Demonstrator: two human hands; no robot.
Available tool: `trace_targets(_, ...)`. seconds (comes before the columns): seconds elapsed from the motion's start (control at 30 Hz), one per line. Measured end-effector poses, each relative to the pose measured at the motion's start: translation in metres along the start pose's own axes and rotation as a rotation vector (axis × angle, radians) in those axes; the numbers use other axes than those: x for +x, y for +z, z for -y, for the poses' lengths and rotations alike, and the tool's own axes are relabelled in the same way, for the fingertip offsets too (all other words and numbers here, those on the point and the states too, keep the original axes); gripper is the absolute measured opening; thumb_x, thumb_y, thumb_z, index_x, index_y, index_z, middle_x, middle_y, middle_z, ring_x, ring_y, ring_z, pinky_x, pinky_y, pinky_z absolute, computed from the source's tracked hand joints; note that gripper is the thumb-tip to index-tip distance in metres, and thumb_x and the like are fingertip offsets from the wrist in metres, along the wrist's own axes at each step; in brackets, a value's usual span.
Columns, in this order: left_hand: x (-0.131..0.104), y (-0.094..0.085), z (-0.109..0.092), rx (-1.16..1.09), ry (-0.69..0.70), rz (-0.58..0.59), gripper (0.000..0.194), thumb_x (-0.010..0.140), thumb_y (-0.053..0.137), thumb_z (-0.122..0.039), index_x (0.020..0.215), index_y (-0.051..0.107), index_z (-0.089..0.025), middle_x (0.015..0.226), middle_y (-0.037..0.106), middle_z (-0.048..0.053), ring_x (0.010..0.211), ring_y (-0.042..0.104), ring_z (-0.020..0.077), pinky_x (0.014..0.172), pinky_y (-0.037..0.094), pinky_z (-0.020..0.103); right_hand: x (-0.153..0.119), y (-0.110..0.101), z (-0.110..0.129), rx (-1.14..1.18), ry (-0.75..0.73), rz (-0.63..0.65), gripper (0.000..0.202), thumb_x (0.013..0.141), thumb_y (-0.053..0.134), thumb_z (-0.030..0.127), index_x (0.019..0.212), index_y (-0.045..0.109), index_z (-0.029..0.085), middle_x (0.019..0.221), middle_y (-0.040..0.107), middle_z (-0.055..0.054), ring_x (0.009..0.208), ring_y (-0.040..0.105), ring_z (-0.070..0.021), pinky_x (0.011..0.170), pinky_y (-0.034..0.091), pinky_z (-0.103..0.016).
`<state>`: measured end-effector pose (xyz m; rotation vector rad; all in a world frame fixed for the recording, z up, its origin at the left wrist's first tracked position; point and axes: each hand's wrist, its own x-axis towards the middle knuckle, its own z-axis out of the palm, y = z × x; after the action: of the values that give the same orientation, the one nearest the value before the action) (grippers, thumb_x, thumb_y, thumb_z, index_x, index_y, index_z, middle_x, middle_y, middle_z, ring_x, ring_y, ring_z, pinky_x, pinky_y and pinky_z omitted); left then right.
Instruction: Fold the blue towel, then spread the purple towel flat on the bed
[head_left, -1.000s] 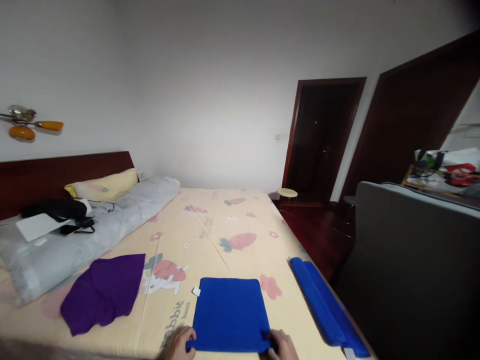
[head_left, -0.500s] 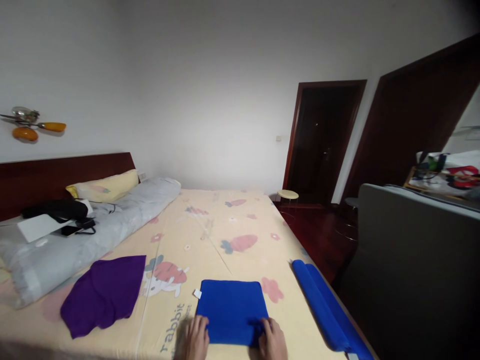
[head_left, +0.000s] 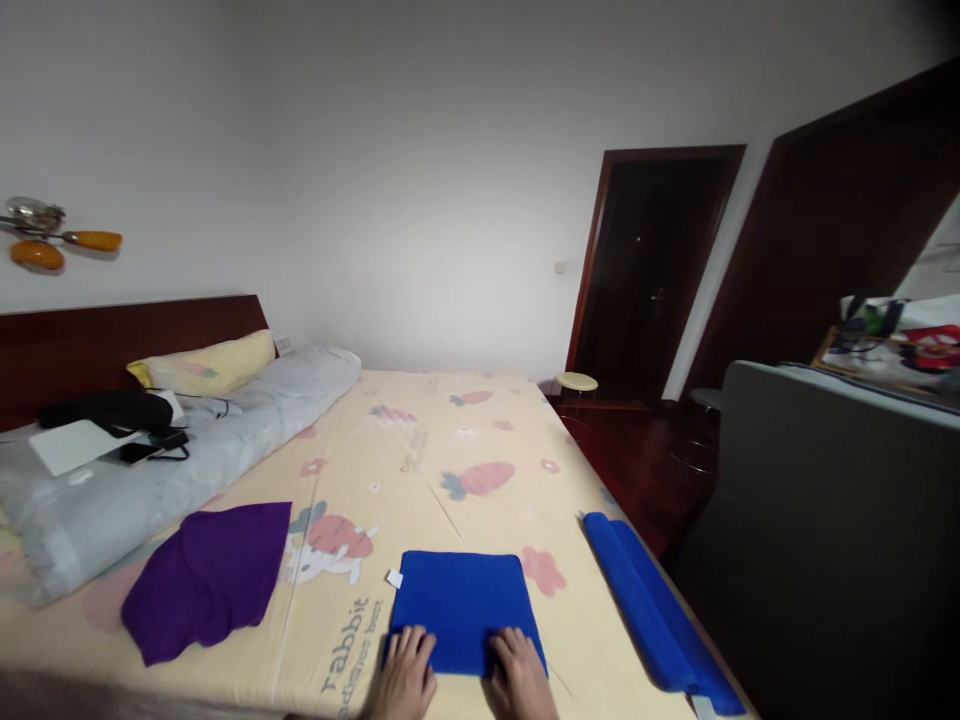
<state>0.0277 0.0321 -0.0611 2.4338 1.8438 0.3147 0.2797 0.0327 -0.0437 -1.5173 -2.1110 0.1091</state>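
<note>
A blue cloth (head_left: 465,605), folded to a near square with a white tag at its left edge, lies flat on the patterned bedsheet (head_left: 405,470). On its lower left corner rests my left hand (head_left: 409,668), palm down with fingers slightly apart. My right hand (head_left: 519,670) lies on the lower right part of the cloth, fingers bent and a little spread. Neither hand grips anything visible. To the left is a crumpled purple cloth (head_left: 214,580). Another blue cloth (head_left: 652,610), long and rolled or folded, lies along the bed's right edge.
A grey quilt (head_left: 187,470) with a black item and a white sheet on it runs along the headboard (head_left: 127,345), beside a yellow pillow (head_left: 210,368). A round stool (head_left: 576,382) stands beyond the bed. At the right is a dark grey panel (head_left: 817,520).
Both hands have moved inward over the lower part of the blue cloth and now lie flatter on it. The view has tilted slightly, so the scene sits a little higher.
</note>
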Motion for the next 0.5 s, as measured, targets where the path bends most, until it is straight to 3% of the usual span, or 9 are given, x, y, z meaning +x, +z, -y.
trace_targets(0.1, -0.014, -0.011, 0.033, 0.029, 0.020, -0.073, 0.049, 0.081, 0.048, -0.024, 0.128, 0.052, -0.034, 0.134, 0.059, 0.001, 0.125, 0.051, 0.0234, 0.107, 0.040, 0.043, -0.007, -0.023, -0.020, 0.032, 0.029, 0.024, 0.030, 0.075, 0.049, 0.019, 0.102, 0.062, 0.025, 0.099, 0.066, -0.006, 0.091, 0.058, -0.0226, 0.085, 0.046, -0.038)
trace_targets(0.2, -0.022, -0.022, 0.050, 0.027, 0.010, -0.116, 0.048, 0.077, 0.049, -0.021, 0.122, 0.056, -0.034, 0.127, 0.062, 0.001, 0.119, 0.054, 0.0224, 0.104, 0.042, 0.040, -0.011, -0.037, -0.035, 0.076, 0.029, 0.053, 0.029, 0.075, 0.049, 0.020, 0.101, 0.063, 0.024, 0.102, 0.066, -0.007, 0.092, 0.058, -0.0229, 0.085, 0.046, -0.039)
trace_targets(0.3, -0.024, -0.030, 0.051, 0.012, -0.009, -0.129, 0.048, 0.074, 0.050, -0.019, 0.119, 0.057, -0.034, 0.122, 0.064, -0.001, 0.114, 0.055, 0.0215, 0.103, 0.042, 0.038, -0.013, -0.037, -0.042, 0.091, 0.032, 0.046, 0.033, 0.073, 0.048, 0.018, 0.102, 0.062, 0.024, 0.106, 0.065, -0.007, 0.094, 0.058, -0.0227, 0.086, 0.046, -0.039)
trace_targets(0.5, -0.018, -0.050, 0.036, -0.019, -0.065, 0.006, 0.058, 0.067, 0.045, -0.007, 0.118, 0.056, -0.033, 0.126, 0.061, -0.002, 0.121, 0.050, 0.0202, 0.108, 0.034, 0.039, -0.010, -0.031, -0.043, 0.015, 0.026, 0.069, 0.047, 0.065, 0.047, 0.011, 0.108, 0.061, 0.024, 0.112, 0.066, -0.007, 0.099, 0.058, -0.0235, 0.089, 0.044, -0.038)
